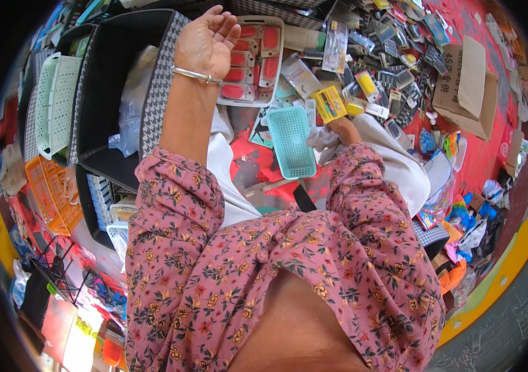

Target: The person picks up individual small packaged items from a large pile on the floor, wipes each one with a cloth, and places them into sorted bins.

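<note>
My left hand (208,46) is raised, palm up, with its fingers loosely curled, apart and nothing in them; a bangle circles the wrist. Just right of it is a beige tray (281,53) with several red plastic-topped pieces (241,59). My right hand (346,129) is closed at the lower edge of a yellow printed box (329,103), its fingertips mostly hidden. Crumpled whitish plastic or cloth (323,137) lies against that hand. Between my knees stands a light teal perforated basket (290,139), with no contents visible.
Small packaged goods (394,80) are heaped at the far right, beside an opened cardboard box (467,93). On the left stand black houndstooth-trimmed bins (168,80), a pale green basket (56,102) and an orange crate (53,195). Colourful bags (462,217) lie at the right.
</note>
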`<state>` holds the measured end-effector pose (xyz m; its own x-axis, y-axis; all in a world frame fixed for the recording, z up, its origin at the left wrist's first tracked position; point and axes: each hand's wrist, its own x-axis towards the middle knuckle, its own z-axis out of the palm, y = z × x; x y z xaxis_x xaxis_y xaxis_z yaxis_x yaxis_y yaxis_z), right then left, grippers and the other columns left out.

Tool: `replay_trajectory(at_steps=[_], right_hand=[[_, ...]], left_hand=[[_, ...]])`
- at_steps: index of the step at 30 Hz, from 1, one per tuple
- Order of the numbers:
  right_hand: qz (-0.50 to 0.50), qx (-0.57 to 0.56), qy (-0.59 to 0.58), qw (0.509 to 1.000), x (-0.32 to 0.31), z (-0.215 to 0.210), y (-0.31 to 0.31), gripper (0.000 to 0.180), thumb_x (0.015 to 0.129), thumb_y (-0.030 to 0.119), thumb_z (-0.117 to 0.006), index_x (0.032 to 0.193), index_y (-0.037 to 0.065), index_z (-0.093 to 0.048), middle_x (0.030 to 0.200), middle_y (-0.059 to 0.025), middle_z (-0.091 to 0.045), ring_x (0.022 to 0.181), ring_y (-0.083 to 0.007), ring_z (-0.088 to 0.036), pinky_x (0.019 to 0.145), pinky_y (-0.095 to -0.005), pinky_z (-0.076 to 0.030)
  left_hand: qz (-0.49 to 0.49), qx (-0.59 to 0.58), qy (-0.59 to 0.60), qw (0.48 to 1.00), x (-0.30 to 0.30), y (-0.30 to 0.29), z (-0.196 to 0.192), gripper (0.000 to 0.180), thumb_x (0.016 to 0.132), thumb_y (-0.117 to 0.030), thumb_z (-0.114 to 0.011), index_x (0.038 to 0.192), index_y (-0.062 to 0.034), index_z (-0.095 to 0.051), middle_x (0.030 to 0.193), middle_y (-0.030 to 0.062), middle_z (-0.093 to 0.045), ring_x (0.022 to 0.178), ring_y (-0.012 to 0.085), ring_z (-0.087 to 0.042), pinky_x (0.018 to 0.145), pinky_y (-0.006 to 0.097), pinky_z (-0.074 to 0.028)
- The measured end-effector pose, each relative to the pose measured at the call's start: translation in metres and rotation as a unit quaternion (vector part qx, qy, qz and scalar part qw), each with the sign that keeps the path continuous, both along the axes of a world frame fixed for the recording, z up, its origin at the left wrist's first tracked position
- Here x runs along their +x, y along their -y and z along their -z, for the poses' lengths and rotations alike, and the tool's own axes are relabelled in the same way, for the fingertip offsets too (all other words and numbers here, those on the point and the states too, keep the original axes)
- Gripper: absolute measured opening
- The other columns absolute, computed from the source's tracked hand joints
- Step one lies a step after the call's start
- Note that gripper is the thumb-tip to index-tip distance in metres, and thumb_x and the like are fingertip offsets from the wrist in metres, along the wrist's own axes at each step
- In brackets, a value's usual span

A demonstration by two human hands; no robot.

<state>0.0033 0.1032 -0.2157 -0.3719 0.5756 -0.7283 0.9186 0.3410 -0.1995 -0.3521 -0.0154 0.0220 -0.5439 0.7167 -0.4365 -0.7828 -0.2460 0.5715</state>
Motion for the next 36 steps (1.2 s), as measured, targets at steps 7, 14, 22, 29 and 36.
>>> replay_trajectory(at_steps=[7,14,22,29,36], right_hand=[[0.123,0.102,-0.018,0.987,0.063,0.104,0.037,0.034,0.068,0.032,-0.061,0.083,0.002,-0.062,0.083,-0.0172,-0.06,0.077,-0.0318,-0.058,0.067,-0.0368,-0.046],[0.078,-0.029,0.057,0.995,-0.018,0.013,0.09,0.028,0.067,0.023,-0.056,0.089,0.007,-0.063,0.095,-0.0127,-0.061,0.089,-0.0285,-0.058,0.072,-0.0386,-0.047],[-0.099,-0.005,-0.035,0.994,-0.06,0.018,0.119,0.022,0.073,0.017,-0.047,0.083,0.004,-0.063,0.086,-0.0172,-0.061,0.079,-0.0319,-0.06,0.067,-0.0411,-0.048],[0.217,0.226,0.041,0.949,-0.034,0.013,0.098,0.02,0.07,0.025,-0.056,0.078,0.007,-0.063,0.084,-0.0125,-0.062,0.075,-0.027,-0.062,0.063,-0.0385,-0.049],[0.06,0.192,-0.001,0.98,-0.029,0.022,0.09,0.015,0.064,0.022,-0.059,0.069,0.007,-0.061,0.074,-0.0119,-0.062,0.069,-0.0271,-0.062,0.058,-0.0378,-0.048]], left_hand=[[0.042,-0.001,0.011,0.999,0.013,-0.025,-0.01,0.024,0.078,0.0,-0.046,0.101,0.0047,-0.048,0.091,0.0127,-0.052,0.085,0.0205,-0.052,0.079,0.031,-0.045],[0.058,-0.021,0.017,0.998,0.023,-0.012,-0.016,0.019,0.077,-0.002,-0.044,0.095,0.0003,-0.05,0.084,0.0082,-0.054,0.078,0.0168,-0.053,0.072,0.027,-0.046],[0.084,-0.047,0.025,0.995,0.038,-0.023,-0.021,0.017,0.075,-0.003,-0.045,0.089,-0.0014,-0.053,0.08,0.0063,-0.057,0.074,0.0151,-0.055,0.068,0.026,-0.046],[0.083,-0.056,0.019,0.995,0.044,-0.025,-0.025,0.016,0.075,-0.003,-0.045,0.088,-0.0007,-0.054,0.081,0.0068,-0.057,0.074,0.0153,-0.054,0.067,0.026,-0.047],[0.077,-0.074,0.033,0.994,0.049,-0.023,-0.028,0.016,0.076,-0.003,-0.046,0.09,-0.0007,-0.053,0.081,0.0068,-0.056,0.075,0.015,-0.054,0.068,0.025,-0.047]])
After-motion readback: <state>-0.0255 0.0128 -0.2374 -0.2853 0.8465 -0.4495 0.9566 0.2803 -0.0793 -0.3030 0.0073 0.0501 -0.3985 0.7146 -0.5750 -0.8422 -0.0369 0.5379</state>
